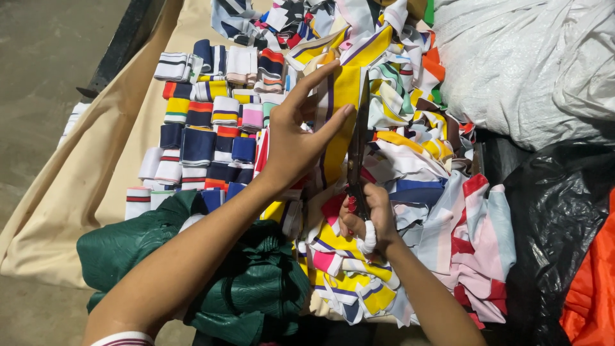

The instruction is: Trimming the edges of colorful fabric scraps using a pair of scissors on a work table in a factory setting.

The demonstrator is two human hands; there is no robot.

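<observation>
Yellow strip [343, 96], left hand [296, 138] splayed, right hand [366, 214] scissoring

Both forearms bare; left arm [192, 256] shows white striped sleeve hem near, right hand [368, 214] has white-wrapped finger.

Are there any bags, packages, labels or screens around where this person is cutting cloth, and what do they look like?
White woven sack: top right, bulging and crumpled.
Black plastic bag: right, below the white sack, glossy and wrinkled.
Orange plastic bag: bottom right corner, only partly in view.
No labels, signs or screens show.
</observation>
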